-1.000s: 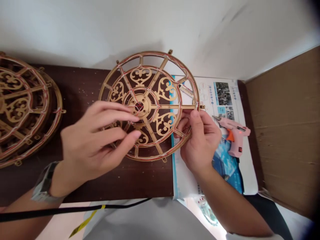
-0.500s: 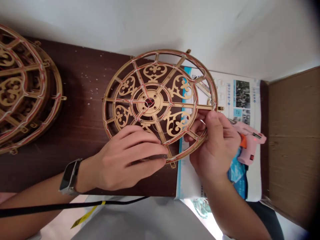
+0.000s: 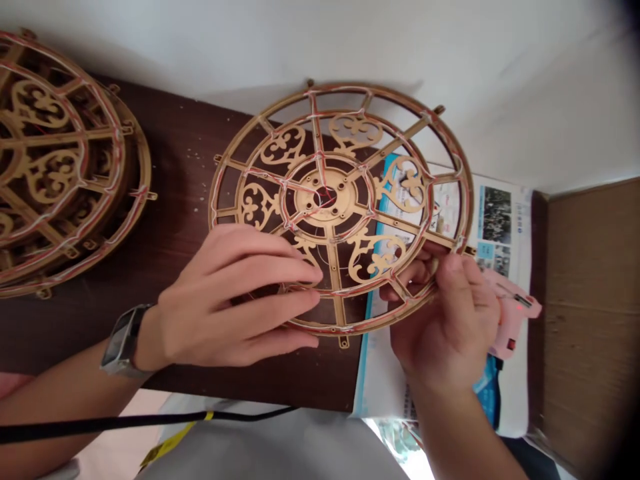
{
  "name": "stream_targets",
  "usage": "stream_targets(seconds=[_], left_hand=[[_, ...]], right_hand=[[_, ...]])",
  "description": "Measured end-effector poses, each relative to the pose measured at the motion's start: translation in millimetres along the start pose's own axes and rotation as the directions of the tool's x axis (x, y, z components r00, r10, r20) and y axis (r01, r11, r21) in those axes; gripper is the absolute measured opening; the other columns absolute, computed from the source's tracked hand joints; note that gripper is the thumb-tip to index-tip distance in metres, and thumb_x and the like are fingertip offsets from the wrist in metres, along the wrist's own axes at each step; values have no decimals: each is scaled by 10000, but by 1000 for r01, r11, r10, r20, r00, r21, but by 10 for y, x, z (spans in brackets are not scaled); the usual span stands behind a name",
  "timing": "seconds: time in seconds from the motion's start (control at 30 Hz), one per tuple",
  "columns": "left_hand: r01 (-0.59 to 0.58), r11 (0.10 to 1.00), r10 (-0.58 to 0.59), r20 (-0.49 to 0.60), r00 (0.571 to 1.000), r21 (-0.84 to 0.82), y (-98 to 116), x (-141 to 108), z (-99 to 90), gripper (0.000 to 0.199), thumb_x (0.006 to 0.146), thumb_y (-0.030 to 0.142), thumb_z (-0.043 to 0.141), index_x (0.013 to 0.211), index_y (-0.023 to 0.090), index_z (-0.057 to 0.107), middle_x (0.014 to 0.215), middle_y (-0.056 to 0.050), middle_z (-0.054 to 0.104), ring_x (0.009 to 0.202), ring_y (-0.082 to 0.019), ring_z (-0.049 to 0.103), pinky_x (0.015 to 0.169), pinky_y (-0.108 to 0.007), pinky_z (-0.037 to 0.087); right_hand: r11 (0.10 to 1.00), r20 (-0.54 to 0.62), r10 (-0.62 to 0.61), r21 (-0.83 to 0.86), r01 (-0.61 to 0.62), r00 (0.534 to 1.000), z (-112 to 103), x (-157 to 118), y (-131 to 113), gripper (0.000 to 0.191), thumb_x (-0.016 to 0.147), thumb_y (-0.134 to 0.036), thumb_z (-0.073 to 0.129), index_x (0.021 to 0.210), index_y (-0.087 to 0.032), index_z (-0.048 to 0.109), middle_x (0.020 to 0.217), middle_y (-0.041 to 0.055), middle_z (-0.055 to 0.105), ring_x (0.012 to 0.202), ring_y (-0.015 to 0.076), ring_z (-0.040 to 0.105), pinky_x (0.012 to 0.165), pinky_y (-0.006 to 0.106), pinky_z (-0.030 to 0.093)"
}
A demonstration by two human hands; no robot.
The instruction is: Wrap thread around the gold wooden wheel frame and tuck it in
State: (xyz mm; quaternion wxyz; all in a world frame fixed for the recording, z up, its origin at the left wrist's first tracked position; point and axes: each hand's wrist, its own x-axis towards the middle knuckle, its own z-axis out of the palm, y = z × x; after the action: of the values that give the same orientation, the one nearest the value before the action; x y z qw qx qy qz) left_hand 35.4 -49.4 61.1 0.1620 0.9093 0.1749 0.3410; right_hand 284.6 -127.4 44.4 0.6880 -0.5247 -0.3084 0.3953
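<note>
Wheel (image 3: 345, 193) sits over the table (image 3: 177, 180), red and white wires (image 3: 323, 175) running along its rings and spokes. At the wheel's lower right rim, the right hand (image 3: 450, 320) has its grip pinched, thumb above and fingers beneath. At the wheel's lower left rim lies the left hand (image 3: 240, 300), fingers extended; whether its grip holds anything, I cannot tell. Those fingers could snag a wire and pull it loose. If the right pinch slips, the wheel may drop or twist, as I cannot tell what else supports it. Just right of the wheel, partly behind the right hand, lies the glue gun (image 3: 513, 313), a red light showing; if hot, its hidden nozzle could burn that hand. Left of the wheel, well apart, the stack (image 3: 50, 141) seems unlikely to interfere.
</note>
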Motion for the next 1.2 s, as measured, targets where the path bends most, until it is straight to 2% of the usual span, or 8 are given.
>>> stream_targets(seconds=[0.13, 0.3, 0.43, 0.5, 0.57, 0.7, 0.97, 1.2], left_hand=[[-14, 1000, 15, -23, 1000, 3, -30, -21, 18, 377, 928, 464, 925, 1183, 223, 788, 1226, -46, 827, 1205, -290, 734, 1039, -495, 572], [-41, 999, 40, -26, 999, -31, -57, -48, 130, 310, 968, 393, 889, 1200, 214, 790, 1307, -73, 808, 1241, -300, 705, 1034, -513, 553], [-74, 995, 71, -56, 996, -60, -72, -41, 186, 387, 959, 446, 889, 1225, 182, 791, 1309, -104, 803, 1242, -312, 693, 1037, -515, 558], [-32, 995, 26, -57, 998, -98, -49, -17, 197, 390, 966, 427, 878, 1224, 148, 789, 1284, -129, 800, 1231, -319, 691, 1047, -517, 564], [51, 987, -62, -73, 995, -153, -3, 13, 210, 287, 974, 308, 859, 1186, 128, 791, 1212, -137, 798, 1155, -296, 704, 1025, -499, 581], [186, 962, -211, -113, 971, -199, 88, 55, 247, 140, 953, 110, 806, 1078, 167, 780, 1041, -91, 765, 946, -219, 703, 905, -433, 601], [253, 950, -266, -52, 962, -182, 124, 47, 255, 106, 999, 265, 802, 1068, 225, 732, 1059, -79, 718, 954, -241, 662, 891, -477, 569], [272, 945, -286, -57, 956, -181, 137, 64, 270, 119, 966, 225, 805, 1044, 227, 715, 1037, -71, 717, 942, -244, 662, 873, -473, 559]], right_hand=[[999, 69, -41, 34, 39, 997, -12, -9, 5, 133, 1079, -303, 722, 1026, -201, 791, 749, -17, 736, 546, 120, 667, 483, 211, 556], [974, 4, -219, -53, 219, 976, -22, -19, 16, 138, 1047, -300, 764, 962, -192, 773, 767, -19, 739, 568, 103, 668, 561, 213, 584], [959, -3, -272, -78, 271, 962, -21, -35, 16, 214, 1048, -271, 756, 857, -186, 711, 724, -25, 728, 515, 112, 651, 491, 218, 553], [948, 1, -303, -97, 302, 953, -6, -53, 12, 237, 1040, -253, 764, 826, -180, 691, 707, -25, 724, 513, 115, 657, 485, 220, 546], [933, 5, -340, -127, 338, 940, 19, -80, 8, 244, 1030, -231, 773, 808, -174, 687, 675, -31, 704, 527, 113, 664, 506, 216, 539], [911, 24, -370, -187, 368, 929, 82, -139, 11, 198, 1039, -221, 752, 854, -160, 721, 683, -9, 721, 565, 116, 664, 533, 223, 512], [892, -14, -405, -226, 392, 914, 173, -159, 29, 246, 1026, -228, 763, 793, -168, 708, 652, -14, 690, 564, 127, 659, 563, 258, 552], [867, 40, -420, -277, 414, 906, 128, -153, 20, 220, 1028, -241, 756, 825, -164, 719, 658, -27, 713, 512, 118, 637, 527, 250, 546]])
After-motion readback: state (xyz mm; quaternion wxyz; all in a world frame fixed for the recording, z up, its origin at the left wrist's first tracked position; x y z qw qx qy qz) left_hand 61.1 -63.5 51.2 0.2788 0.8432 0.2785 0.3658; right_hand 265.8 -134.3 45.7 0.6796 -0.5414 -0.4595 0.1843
